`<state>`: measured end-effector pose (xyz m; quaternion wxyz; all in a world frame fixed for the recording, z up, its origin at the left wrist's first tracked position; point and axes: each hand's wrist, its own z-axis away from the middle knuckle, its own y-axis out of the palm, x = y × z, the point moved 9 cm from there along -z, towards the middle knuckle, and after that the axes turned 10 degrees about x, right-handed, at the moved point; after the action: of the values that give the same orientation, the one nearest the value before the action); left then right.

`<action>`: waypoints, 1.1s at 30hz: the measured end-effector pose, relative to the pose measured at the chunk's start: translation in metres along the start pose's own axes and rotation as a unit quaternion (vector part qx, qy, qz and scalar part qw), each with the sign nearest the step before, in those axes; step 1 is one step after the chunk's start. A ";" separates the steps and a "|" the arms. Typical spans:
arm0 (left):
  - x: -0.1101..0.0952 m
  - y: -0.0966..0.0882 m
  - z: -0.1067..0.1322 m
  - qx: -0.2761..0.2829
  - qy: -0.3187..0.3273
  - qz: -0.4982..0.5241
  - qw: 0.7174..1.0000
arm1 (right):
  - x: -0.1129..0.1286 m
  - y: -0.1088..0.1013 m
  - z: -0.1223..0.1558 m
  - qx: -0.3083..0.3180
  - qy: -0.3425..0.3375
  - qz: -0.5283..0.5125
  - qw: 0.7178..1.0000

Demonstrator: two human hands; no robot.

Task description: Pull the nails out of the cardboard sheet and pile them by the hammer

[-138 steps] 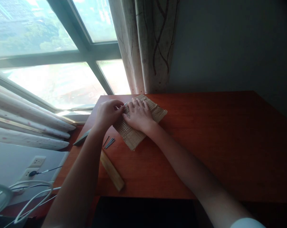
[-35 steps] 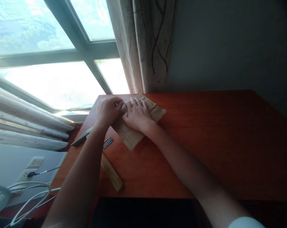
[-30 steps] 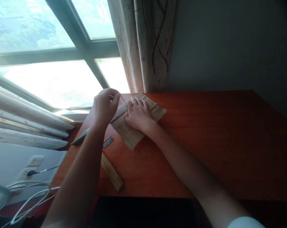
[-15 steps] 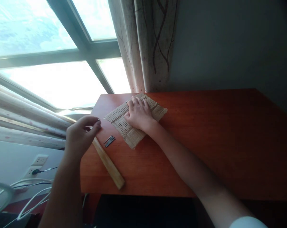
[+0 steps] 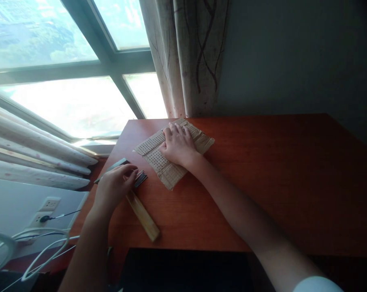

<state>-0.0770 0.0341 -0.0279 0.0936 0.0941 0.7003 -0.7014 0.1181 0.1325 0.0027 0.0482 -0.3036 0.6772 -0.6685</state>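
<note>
A piece of brown cardboard [image 5: 170, 175] punched with rows of small holes lies on the red-brown wooden table [image 5: 262, 174]. My right hand [image 5: 178, 144] lies flat on it, fingers stretched out, pressing it down. My left hand [image 5: 114, 187] is at the table's left side, over the hammer, its fingertips pinched at a small pile of dark nails [image 5: 141, 177]. The hammer's wooden handle [image 5: 143, 218] runs toward the front edge. Its metal head [image 5: 110, 167] pokes out beyond my left hand.
A window and patterned curtain [image 5: 189, 56] stand behind the table's far left corner. A grey wall runs along the back. White cables [image 5: 28, 255] and wall sockets [image 5: 46, 205] sit low on the left, beyond the table's left edge.
My left hand pulled a nail out of the cardboard, swung left off the table, then came down to the pile of nails. My right hand has stayed on the cardboard.
</note>
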 end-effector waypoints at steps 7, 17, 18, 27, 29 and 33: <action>0.004 -0.035 -0.001 -0.108 -0.041 0.073 0.991 | 0.000 0.000 0.000 0.004 -0.001 -0.002 1.000; -0.051 -0.065 -0.045 -0.149 0.038 0.148 0.977 | 0.001 0.001 0.000 -0.003 -0.003 -0.004 1.000; -0.057 -0.063 -0.054 -0.137 0.049 0.146 0.979 | 0.001 0.001 0.000 -0.002 -0.002 -0.006 1.000; -0.104 -0.044 -0.113 -0.043 0.105 0.056 0.992 | 0.001 0.001 -0.001 0.000 0.006 -0.011 1.000; -0.106 -0.041 -0.118 -0.040 0.103 0.030 0.993 | 0.001 0.000 -0.001 -0.001 0.006 -0.010 1.000; -0.109 -0.040 -0.121 -0.067 0.119 0.014 0.991 | 0.001 -0.001 -0.001 -0.001 0.006 -0.005 1.000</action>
<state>0.0174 0.1552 0.0393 0.0256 0.1798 0.7506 -0.6353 0.1176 0.1331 0.0041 0.0408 -0.3032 0.6769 -0.6695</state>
